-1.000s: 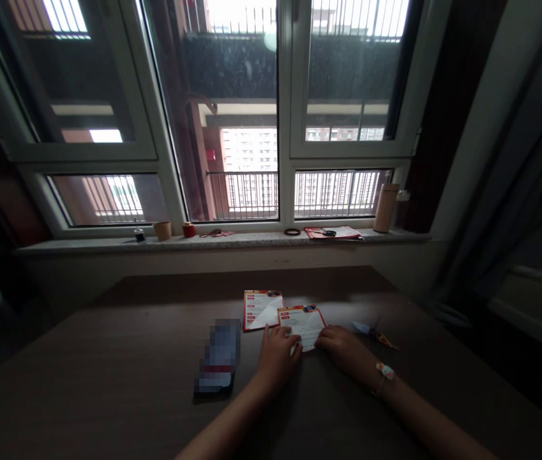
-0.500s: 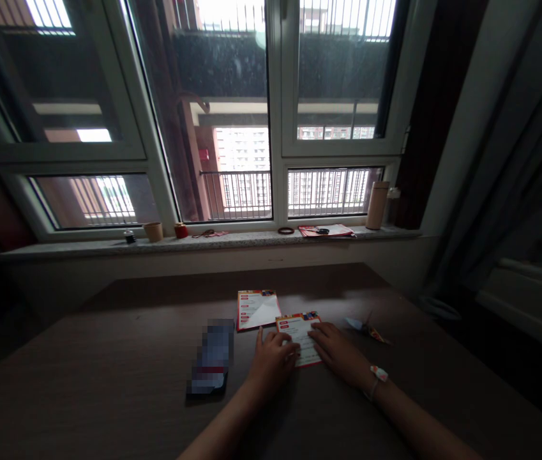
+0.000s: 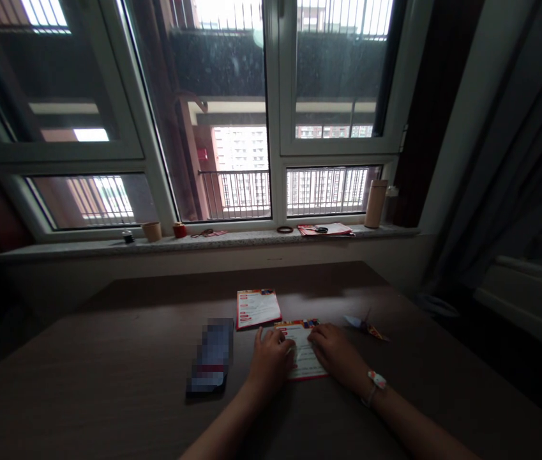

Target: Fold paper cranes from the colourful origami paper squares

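Clock: centred on the near sheet, 12 pointing at the window (image 3: 275,140).
Near sheet: a printed paper (image 3: 305,359) lies on the table (image 3: 108,364) between the hands, its two sides covered by fingers; a red edge shows at 6, and the print is too small to read.
Left hand: at 9, the person's left hand (image 3: 273,359) rests on the paper with fingers bent; whether it pinches the edge cannot be told, the fingertips being hard to make out.
Right hand: at 3, the right hand (image 3: 335,351) lies over the opposite side, fingers stretched; its thumb is hidden, so a grip cannot be told. A pale band (image 3: 376,380) circles the wrist.
Far sheet: at 10 to 11, a similar card (image 3: 257,308); whether the two touch at their corners is unclear.
Phone: at 9, beyond the left hand, a dark phone (image 3: 210,358), its face blurred into blocks.
Scrap: at 2, a small pointed scrap (image 3: 366,327), too dim to identify.
Sill: a cup (image 3: 152,232) at 10, a flask (image 3: 375,204) at 1, partly covering a clear bottle (image 3: 390,203).
Cut off: both forearms, at the lower border.
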`<state>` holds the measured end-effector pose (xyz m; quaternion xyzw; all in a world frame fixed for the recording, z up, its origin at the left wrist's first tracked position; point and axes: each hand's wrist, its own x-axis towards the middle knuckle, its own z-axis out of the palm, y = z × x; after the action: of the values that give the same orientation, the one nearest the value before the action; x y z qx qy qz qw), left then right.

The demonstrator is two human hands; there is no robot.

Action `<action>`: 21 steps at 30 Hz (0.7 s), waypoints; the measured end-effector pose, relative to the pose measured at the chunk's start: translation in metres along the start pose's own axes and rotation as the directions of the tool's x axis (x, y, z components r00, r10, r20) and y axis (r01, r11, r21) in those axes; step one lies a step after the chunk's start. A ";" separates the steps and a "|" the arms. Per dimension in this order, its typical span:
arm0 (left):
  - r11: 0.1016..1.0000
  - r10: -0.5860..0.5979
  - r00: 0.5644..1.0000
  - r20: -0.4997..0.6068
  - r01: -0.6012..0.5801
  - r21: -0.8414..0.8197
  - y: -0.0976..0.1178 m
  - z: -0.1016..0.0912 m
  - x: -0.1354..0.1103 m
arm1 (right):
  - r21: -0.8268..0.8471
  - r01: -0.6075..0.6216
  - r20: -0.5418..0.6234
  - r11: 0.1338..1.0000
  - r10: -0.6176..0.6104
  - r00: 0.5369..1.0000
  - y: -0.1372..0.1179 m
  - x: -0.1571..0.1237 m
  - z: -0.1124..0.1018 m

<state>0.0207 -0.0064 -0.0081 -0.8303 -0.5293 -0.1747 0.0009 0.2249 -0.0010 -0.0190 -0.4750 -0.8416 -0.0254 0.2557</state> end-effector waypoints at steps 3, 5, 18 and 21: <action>1.000 -0.010 1.000 -0.023 0.011 0.026 0.003 0.005 0.000 | 0.017 0.002 -0.072 1.000 0.000 0.997 -0.003 0.001 0.000; 0.999 -0.003 1.000 0.021 0.003 0.039 0.003 0.009 0.001 | 0.032 0.010 -0.102 0.999 -0.007 0.995 -0.005 0.002 0.001; 0.999 -0.012 0.972 0.233 0.000 0.053 -0.008 0.013 0.000 | -0.023 -0.119 0.313 0.993 0.121 0.942 -0.011 0.007 0.006; 0.996 -0.071 0.975 0.210 0.057 0.074 -0.009 0.017 0.000 | -0.060 -0.173 0.358 0.983 0.183 0.916 -0.014 0.008 0.001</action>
<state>0.0173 0.0008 -0.0256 -0.8262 -0.5584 -0.0670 -0.0334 0.2093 -0.0022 -0.0137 -0.5494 -0.8272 0.0746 0.0912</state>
